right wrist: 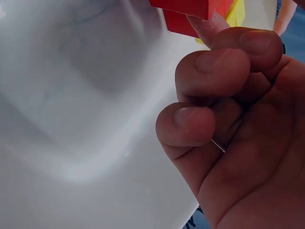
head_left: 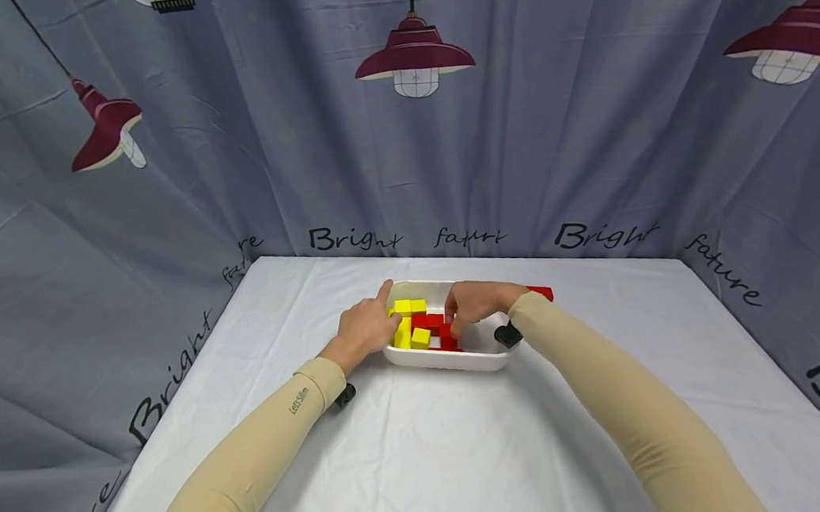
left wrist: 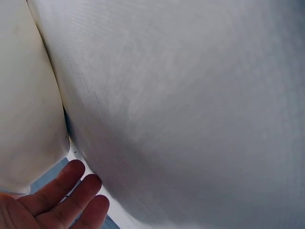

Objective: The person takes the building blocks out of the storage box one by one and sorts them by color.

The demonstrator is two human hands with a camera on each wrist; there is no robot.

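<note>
A white tub [head_left: 460,359] sits on the table, with yellow blocks [head_left: 403,334] along its left side and red blocks [head_left: 429,320] beside them. At the tub's left rim, my left hand [head_left: 365,329] grips the edge, thumb over the inside and index finger extended along the rim. Its other fingers [left wrist: 90,188] lie by the tub's outer wall [left wrist: 33,105] in the left wrist view. My right hand [head_left: 476,302] reaches down into the tub and pinches a red block [right wrist: 183,9] among the others. The remaining right fingers are curled, and they partly hide the pinch.
Another red piece [head_left: 541,292] shows past the tub's right side, partly behind the right wrist. White cloth covers the table [head_left: 430,445]. A grey-blue curtain [head_left: 287,138] printed with lamps and lettering stands behind and along both sides.
</note>
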